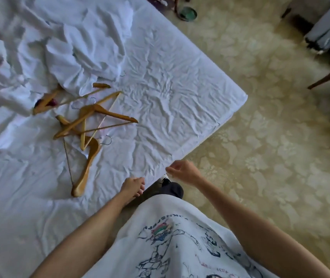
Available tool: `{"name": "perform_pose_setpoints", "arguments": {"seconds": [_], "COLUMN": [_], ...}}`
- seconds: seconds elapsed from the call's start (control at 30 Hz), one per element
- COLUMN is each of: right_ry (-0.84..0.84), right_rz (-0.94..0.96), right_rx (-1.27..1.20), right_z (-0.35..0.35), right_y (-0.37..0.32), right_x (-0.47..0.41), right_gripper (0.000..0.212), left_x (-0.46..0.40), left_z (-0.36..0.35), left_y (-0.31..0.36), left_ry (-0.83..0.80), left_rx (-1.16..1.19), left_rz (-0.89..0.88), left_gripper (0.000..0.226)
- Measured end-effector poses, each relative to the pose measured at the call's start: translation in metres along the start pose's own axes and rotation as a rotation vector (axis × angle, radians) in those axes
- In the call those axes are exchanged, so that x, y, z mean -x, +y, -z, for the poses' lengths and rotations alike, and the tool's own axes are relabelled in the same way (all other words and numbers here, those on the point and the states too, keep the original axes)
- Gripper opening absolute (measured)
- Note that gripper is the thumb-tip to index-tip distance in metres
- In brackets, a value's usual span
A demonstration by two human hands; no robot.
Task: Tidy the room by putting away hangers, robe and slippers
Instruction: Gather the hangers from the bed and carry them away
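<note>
Several wooden hangers (92, 125) lie in a loose heap on the white bed sheet (170, 93), left of centre. One of them (86, 167) stretches toward the near edge. A crumpled white robe (29, 57) is piled at the upper left, covering the ends of some hangers. My left hand (133, 186) hovers at the bed's near edge, fingers loosely curled, holding nothing. My right hand (184, 171) hangs just off the bed edge, fingers loosely apart and holding nothing. No slippers are visible.
Patterned beige carpet (270, 147) spreads to the right of the bed. A green round dish (188, 13) sits on the floor at the top by a dark leg. A wooden chair leg (328, 76) and pale blue fabric (328, 27) stand at the right.
</note>
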State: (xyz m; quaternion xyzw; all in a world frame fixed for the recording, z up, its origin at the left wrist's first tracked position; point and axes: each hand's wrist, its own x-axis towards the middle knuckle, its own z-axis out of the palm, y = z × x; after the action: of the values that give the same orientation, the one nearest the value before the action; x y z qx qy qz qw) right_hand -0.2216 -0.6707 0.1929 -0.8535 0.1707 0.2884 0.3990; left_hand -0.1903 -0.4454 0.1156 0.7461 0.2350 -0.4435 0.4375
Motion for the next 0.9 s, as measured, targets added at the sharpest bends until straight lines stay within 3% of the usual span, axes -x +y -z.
{"name": "perform_pose_setpoints", "arguments": {"seconds": [0.17, 0.3, 0.5, 0.73, 0.9], "right_ry": [-0.125, -0.132, -0.284, -0.486, -0.579], "right_rz": [0.055, 0.059, 0.093, 0.207, 0.341], "right_rx": [0.125, 0.156, 0.295, 0.399, 0.459], "right_z": [0.071, 0.124, 0.181, 0.209, 0.182], "right_y": [-0.017, -0.01, -0.023, -0.072, -0.136], "right_x": [-0.066, -0.12, -0.198, -0.284, -0.34], "right_gripper": [0.028, 0.023, 0.02, 0.021, 0.02], "left_x": [-0.024, -0.034, -0.046, -0.059, -0.088], "left_z": [-0.002, 0.002, 0.014, 0.003, 0.015], "left_y": [0.063, 0.112, 0.152, 0.172, 0.172], "left_ry": [0.062, 0.136, 0.305, 0.473, 0.562], "left_rx": [0.165, 0.286, 0.549, 0.799, 0.893], "left_rz": [0.086, 0.065, 0.061, 0.22, 0.276], "left_gripper": [0.02, 0.024, 0.026, 0.024, 0.019]}}
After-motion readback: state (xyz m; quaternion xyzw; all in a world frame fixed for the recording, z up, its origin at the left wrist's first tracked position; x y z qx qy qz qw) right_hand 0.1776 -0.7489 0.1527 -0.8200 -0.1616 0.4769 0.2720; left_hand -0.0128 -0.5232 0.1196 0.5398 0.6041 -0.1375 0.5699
